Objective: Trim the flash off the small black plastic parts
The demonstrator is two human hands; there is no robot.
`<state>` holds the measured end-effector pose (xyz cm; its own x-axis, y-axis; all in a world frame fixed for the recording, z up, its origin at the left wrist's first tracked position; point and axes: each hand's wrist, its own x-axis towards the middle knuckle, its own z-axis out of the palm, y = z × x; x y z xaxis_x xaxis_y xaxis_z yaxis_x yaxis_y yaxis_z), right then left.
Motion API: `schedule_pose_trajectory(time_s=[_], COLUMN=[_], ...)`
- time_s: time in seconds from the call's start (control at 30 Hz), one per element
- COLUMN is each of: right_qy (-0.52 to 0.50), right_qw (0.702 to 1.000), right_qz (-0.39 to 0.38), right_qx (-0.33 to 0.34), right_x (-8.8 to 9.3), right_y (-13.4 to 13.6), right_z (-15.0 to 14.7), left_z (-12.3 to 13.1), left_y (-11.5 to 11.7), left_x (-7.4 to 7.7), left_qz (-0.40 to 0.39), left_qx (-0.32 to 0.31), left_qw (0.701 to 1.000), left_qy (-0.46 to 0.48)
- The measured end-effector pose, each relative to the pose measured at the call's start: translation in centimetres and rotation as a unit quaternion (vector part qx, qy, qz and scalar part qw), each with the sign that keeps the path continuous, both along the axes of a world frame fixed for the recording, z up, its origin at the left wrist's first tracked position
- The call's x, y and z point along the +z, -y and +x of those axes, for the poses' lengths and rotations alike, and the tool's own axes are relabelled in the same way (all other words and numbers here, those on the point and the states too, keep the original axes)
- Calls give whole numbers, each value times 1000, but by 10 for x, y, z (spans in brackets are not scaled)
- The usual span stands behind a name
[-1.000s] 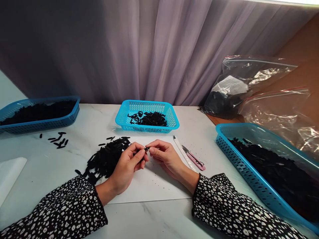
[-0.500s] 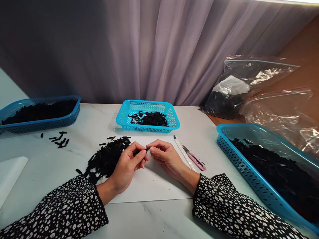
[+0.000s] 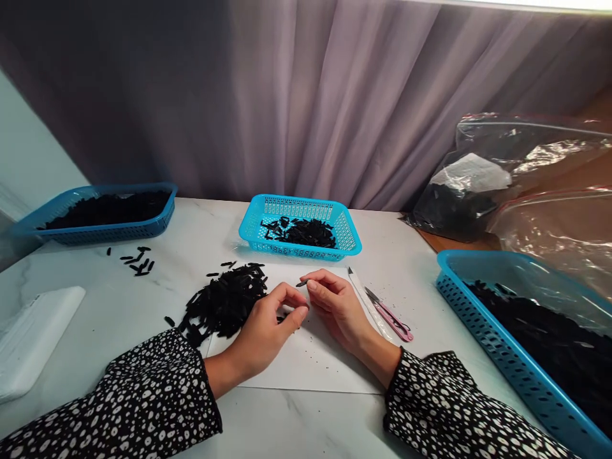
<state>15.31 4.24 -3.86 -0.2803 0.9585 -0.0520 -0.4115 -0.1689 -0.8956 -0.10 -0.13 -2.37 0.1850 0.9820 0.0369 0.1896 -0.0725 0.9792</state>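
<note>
Between the thumb and forefinger of my right hand (image 3: 338, 307) is a small black strip (image 3: 302, 284), its tip pointing left. My left hand (image 3: 268, 328) is curled just beside it, thumb and forefinger close together. Another dark piece (image 3: 282, 317) shows in the gap of the left fingers and seems held there; its other fingers are mostly hidden. Both hands are over a white sheet (image 3: 315, 373) dotted with black crumbs. A heap of similar black strips (image 3: 224, 299) lies left of my left hand.
Beyond the sheet stands a blue basket (image 3: 299, 252) with black pieces. Fuller baskets are at left (image 3: 115, 233) and right (image 3: 497, 341). Pink-handled snips (image 3: 394, 322) and a white pointed tool (image 3: 368, 299) lie right. Loose strips (image 3: 141, 264), a white packet (image 3: 41, 338) and plastic bags (image 3: 478, 172) lie around.
My hands have moved apart. The strip both were touching is now only in the right fingers, and the left hand has dropped lower. The view has turned slightly left.
</note>
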Motion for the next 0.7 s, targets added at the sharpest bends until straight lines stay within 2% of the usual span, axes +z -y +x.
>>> schedule_pose_trajectory(time_s=[0.13, 0.3, 0.4, 0.5, 0.6, 0.63, 0.7], right_qy=[45, 115, 195, 208, 206, 220, 259], right_qw=[997, 982, 961, 955, 957, 955, 948], right_qz=[53, 143, 191, 212, 197, 190, 179], right_qx=[19, 45, 41, 9, -55, -60, -41], right_x=[-2, -3, -4, -5, -8, -9, -12], right_y=[3, 4, 6, 9, 9, 8, 8], right_z=[-2, 0, 3, 6, 10, 11, 12], left_z=[1, -1, 1, 6, 6, 2, -15], left_y=[-1, -6, -7, -4, 3, 5, 9], left_x=[1, 0, -5, -7, 6, 14, 36], left_qz=[-2, -47, -63, -48, -26, -32, 4], left_qx=[37, 26, 19, 35, 84, 68, -25], left_qw=[998, 991, 989, 992, 995, 997, 994], left_qy=[48, 126, 134, 109, 53, 10, -104])
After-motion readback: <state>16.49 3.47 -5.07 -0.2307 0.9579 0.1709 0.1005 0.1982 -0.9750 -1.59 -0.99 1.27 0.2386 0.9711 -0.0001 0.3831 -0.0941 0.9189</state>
